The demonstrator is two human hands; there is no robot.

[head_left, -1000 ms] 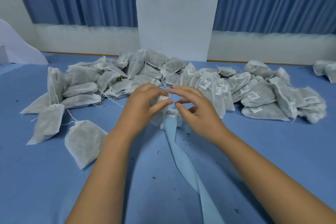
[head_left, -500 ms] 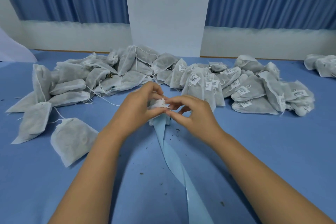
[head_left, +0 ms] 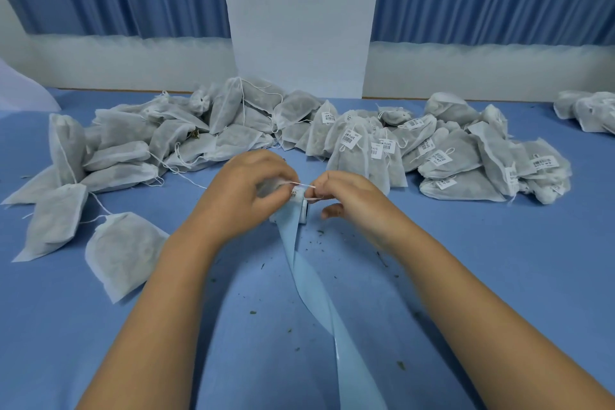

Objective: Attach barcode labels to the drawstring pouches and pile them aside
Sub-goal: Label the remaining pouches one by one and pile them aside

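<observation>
— Which step am I on?
— Fixing a label, I'd say. The blue liner strip runs up to your hands. Your left hand grips a filled pouch, and your right hand pinches its drawstring by the barcode label.
— Next?
— Seal it, then toss the pouch onto the labelled pile beyond your right hand. The unlabelled pouches lie beyond your left.

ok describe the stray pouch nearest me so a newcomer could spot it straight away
Start at the unlabelled pile on the left of the blue table. From there come toward the person: one white pouch lies flat. It alone sits in front of all the others.
</observation>
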